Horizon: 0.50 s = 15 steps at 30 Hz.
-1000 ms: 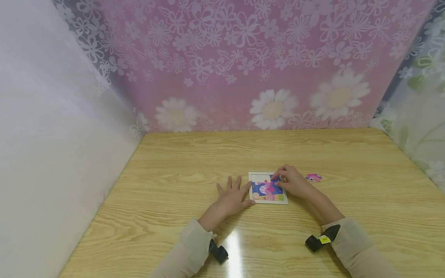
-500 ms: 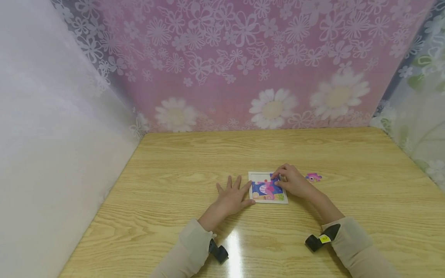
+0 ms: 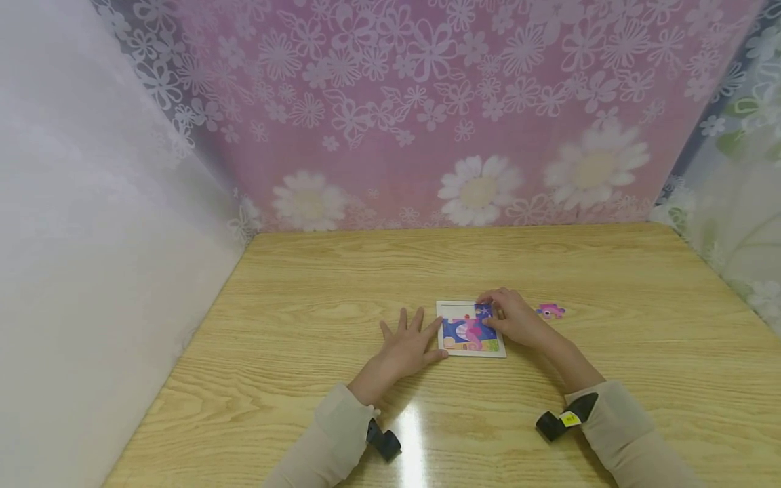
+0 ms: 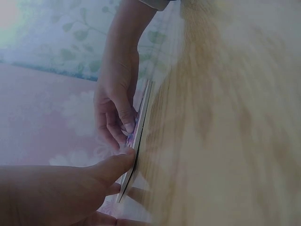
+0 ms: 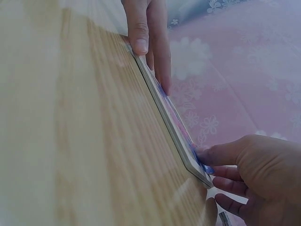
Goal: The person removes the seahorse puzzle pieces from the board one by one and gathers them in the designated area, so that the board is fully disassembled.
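A small jigsaw puzzle in a white frame tray [image 3: 472, 356] lies on the wooden table, showing a pink seahorse on blue. My left hand [image 3: 407, 349] rests with fingers spread at its left side, thumb and index fingertip on the frame's edge. At the upper right corner, my right hand [image 3: 517, 322] holds a blue puzzle piece [image 3: 483, 311] with thumb and curled fingers. In the right wrist view, this blue piece [image 5: 206, 168] shows under the thumb, slightly raised over the tray. The top left of the tray shows bare white backing.
One loose pink puzzle piece [image 3: 551, 311] with an eye printed on it lies right of the tray. The wood-grain table [image 3: 342, 271] meets a pink flowered backdrop [image 3: 378, 156] behind, with pale panels at both sides.
The right fingers have shifted slightly toward the tray's top edge, so more of the blue piece shows. The left hand, tray and loose piece have stayed put.
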Each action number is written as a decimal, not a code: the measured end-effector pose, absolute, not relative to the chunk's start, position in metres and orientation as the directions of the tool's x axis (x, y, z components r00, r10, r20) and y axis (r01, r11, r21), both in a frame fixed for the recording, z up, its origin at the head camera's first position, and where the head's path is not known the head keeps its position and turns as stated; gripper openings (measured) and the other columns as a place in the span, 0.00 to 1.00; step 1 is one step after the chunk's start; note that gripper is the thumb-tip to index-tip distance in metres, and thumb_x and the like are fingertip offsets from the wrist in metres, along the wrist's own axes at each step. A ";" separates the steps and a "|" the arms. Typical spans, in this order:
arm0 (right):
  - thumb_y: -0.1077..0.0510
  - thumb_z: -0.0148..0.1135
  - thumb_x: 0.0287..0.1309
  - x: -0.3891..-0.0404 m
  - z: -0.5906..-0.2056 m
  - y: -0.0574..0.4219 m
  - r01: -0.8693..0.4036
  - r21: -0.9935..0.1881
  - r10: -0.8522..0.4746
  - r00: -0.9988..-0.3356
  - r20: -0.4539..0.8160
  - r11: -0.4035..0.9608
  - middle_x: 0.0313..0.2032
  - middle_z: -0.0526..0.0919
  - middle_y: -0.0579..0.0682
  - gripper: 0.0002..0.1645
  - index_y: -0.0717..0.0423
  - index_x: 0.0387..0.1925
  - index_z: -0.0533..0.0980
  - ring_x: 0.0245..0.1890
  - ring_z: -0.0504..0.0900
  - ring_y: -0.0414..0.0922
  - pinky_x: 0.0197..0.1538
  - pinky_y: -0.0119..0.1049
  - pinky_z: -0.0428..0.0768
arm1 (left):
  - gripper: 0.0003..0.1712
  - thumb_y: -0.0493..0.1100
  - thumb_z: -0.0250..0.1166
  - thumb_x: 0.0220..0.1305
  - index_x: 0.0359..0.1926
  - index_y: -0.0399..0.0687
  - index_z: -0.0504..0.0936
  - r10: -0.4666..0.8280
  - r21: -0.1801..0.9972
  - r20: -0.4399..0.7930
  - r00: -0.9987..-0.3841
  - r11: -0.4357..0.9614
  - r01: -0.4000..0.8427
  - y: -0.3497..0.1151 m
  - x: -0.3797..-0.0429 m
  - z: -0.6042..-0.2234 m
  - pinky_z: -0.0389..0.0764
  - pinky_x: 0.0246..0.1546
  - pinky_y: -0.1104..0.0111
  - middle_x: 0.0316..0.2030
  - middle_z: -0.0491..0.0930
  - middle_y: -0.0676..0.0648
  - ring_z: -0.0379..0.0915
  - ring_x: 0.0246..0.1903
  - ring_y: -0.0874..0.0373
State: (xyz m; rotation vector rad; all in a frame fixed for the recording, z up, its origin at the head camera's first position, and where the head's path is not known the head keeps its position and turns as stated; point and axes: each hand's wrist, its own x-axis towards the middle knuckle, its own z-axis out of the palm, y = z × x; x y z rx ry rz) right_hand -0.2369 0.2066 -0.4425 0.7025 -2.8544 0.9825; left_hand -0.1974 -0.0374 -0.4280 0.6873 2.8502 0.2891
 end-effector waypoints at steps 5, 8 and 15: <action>0.65 0.64 0.53 -0.236 -0.442 0.206 -0.416 -0.565 -0.389 -0.904 0.176 0.712 0.41 0.73 0.57 0.20 0.64 0.49 0.74 0.38 0.67 0.51 0.42 0.47 0.68 | 0.38 0.65 0.50 0.63 0.70 0.59 0.54 0.470 0.230 -0.138 -0.872 0.871 0.433 -0.038 -0.197 -0.428 0.44 0.52 0.33 0.69 0.47 0.39 0.37 0.65 0.35; 0.64 0.64 0.53 -0.235 -0.442 0.207 -0.431 -0.577 -0.396 -0.898 0.194 0.694 0.39 0.73 0.56 0.19 0.64 0.48 0.75 0.37 0.67 0.51 0.40 0.47 0.68 | 0.38 0.65 0.50 0.63 0.70 0.60 0.54 0.471 0.227 -0.137 -0.872 0.871 0.435 -0.038 -0.197 -0.429 0.44 0.52 0.33 0.69 0.47 0.39 0.37 0.65 0.35; 0.64 0.66 0.51 -0.234 -0.441 0.207 -0.486 -0.574 -0.415 -0.872 0.261 0.659 0.34 0.71 0.52 0.18 0.64 0.45 0.75 0.32 0.66 0.48 0.35 0.41 0.68 | 0.38 0.65 0.50 0.63 0.70 0.60 0.55 0.470 0.229 -0.140 -0.872 0.872 0.433 -0.038 -0.197 -0.429 0.44 0.53 0.33 0.69 0.47 0.39 0.36 0.65 0.35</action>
